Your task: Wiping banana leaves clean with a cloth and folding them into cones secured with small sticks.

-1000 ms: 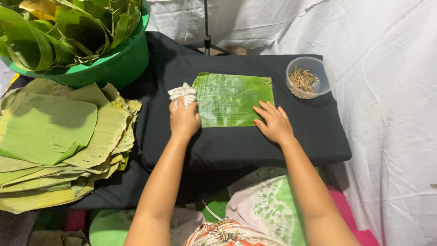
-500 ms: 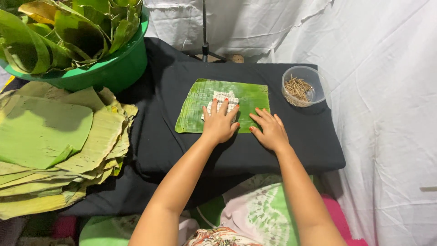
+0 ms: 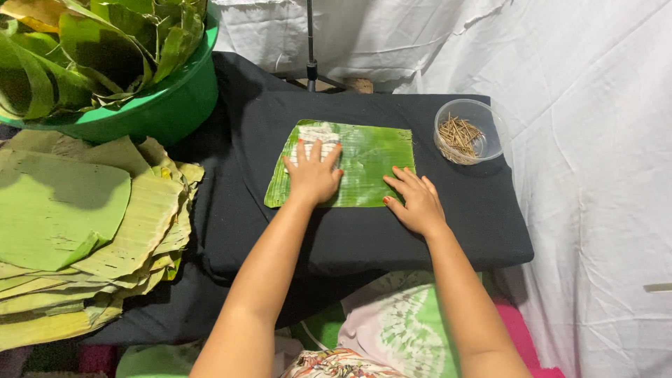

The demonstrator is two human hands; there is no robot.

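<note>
At my far left lies a stack of cut banana leaves [image 3: 77, 231], pale and flat, spilling over one another; above them, at the top left corner, a green plastic basin [image 3: 164, 105] holds more leaves, curled and darker; the black cloth-covered board [image 3: 364, 231] sits in front of me, its near edge just above my lap; on it a rectangular piece of banana leaf [image 3: 371, 164] lies flat, glossy side up; my left hand [image 3: 313, 175] is spread flat on the leaf's left part, palm down, fingers apart, pressing a white checked cloth [image 3: 313, 136] against the leaf, the cloth showing under and beyond my fingertips near the leaf's far left corner; the hand grips nothing, it only bears down on the cloth; my right hand [image 3: 414, 199] rests open, fingers slightly spread, at the leaf's near right corner, fingertips touching the leaf's edge and the palm on the black cloth; further right, near the board's far right corner and apart from the leaf, stands a clear plastic bowl [image 3: 490, 126] with a heap of small wooden picks [image 3: 458, 134]; white sheeting [image 3: 595, 175] hangs behind and to the right.
</note>
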